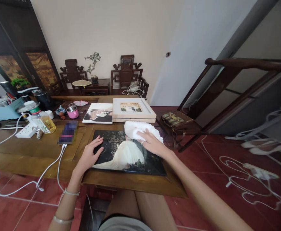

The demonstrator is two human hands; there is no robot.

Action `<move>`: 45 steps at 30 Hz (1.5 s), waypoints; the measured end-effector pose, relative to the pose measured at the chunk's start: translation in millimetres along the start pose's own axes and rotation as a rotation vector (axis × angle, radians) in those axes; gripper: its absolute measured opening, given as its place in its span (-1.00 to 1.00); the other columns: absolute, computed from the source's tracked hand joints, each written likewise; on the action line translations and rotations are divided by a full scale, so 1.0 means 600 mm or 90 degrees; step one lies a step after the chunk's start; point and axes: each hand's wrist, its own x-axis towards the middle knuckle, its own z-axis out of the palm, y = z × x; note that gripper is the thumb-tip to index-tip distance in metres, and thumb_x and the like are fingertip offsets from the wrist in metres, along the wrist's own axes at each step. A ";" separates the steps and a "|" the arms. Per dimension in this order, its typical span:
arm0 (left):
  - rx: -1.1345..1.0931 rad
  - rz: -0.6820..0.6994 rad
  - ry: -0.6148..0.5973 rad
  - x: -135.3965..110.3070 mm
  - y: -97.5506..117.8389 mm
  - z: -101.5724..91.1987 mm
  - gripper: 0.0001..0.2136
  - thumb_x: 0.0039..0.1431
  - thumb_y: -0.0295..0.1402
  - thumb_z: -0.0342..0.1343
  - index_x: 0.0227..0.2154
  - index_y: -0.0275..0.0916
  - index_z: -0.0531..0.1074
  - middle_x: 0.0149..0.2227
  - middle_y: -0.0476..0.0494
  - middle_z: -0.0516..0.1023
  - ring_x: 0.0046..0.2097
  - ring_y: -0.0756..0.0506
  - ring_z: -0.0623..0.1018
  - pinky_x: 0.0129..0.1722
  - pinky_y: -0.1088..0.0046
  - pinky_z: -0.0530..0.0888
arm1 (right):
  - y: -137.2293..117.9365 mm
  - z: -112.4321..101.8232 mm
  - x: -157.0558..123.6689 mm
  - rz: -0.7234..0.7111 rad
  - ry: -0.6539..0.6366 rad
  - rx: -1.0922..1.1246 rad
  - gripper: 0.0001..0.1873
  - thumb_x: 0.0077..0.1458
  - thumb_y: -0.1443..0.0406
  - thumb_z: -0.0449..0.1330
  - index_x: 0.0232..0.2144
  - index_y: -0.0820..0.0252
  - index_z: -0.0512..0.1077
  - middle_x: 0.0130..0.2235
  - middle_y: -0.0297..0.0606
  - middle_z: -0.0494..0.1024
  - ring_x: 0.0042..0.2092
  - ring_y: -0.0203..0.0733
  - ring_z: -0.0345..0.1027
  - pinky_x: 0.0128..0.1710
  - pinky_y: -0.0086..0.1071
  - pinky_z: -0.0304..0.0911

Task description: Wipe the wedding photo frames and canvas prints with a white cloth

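A dark, glossy photo panel (pixel 128 157) showing a figure in a white gown lies flat near the front edge of the wooden table (pixel 102 184). On its left edge rests my left hand (pixel 91 152), fingers spread and nothing held. My right hand (pixel 152 142) presses a white cloth (pixel 133 129) onto the panel's upper right part, its fingers bent over the fabric. The cloth hides that corner of the picture. Just behind the panel are a smaller photo print (pixel 98 117) and a white framed photo (pixel 132 107) stacked on another flat piece.
Left on the table are a phone (pixel 68 132) with a cable, a power strip (pixel 26 130), a bottle (pixel 43 118) and a pink cup (pixel 72 112). A chair (pixel 185 120) with a checked bag (pixel 172 119) stands at right. Cables (pixel 246 179) trail over the red floor.
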 end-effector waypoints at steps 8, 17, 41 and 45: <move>0.009 -0.034 0.017 0.000 0.002 0.004 -0.63 0.17 -0.29 0.00 0.02 -0.26 0.36 0.15 -0.21 0.32 0.18 -0.15 0.30 0.20 0.17 0.22 | -0.068 0.001 -0.139 -0.128 -0.035 -0.016 -0.67 -0.15 0.53 -0.07 -0.34 0.20 0.35 0.28 -0.11 0.02 0.31 -0.04 -0.38 0.23 0.13 -0.32; 0.006 -0.012 -0.012 0.001 0.000 0.001 -0.65 0.20 -0.26 -0.05 0.02 -0.22 0.35 0.17 -0.17 0.29 0.21 -0.15 0.26 0.21 0.17 0.19 | -0.082 -0.012 -0.176 -0.151 -0.062 0.017 -0.70 -0.22 0.52 -0.03 -0.42 0.17 0.37 0.27 -0.19 0.03 0.29 0.01 -0.26 0.23 0.09 -0.23; 0.030 0.006 -0.028 -0.001 -0.003 0.003 -0.65 0.25 -0.31 -0.12 0.06 -0.20 0.31 0.18 -0.16 0.27 0.23 -0.12 0.23 0.22 0.13 0.18 | -0.079 0.000 -0.189 -0.152 -0.065 -0.001 -0.71 -0.19 0.52 -0.03 -0.38 0.17 0.34 0.28 -0.18 0.01 0.30 0.08 -0.41 0.19 0.16 -0.17; 0.025 0.002 -0.033 -0.001 -0.005 0.000 -0.65 0.25 -0.30 -0.11 0.07 -0.19 0.30 0.19 -0.15 0.26 0.23 -0.12 0.23 0.22 0.14 0.17 | -0.029 0.001 -0.083 -0.108 -0.029 -0.020 -0.72 -0.01 0.46 -0.05 -0.26 0.19 0.35 0.22 -0.02 0.15 0.28 0.03 -0.20 0.18 0.11 -0.12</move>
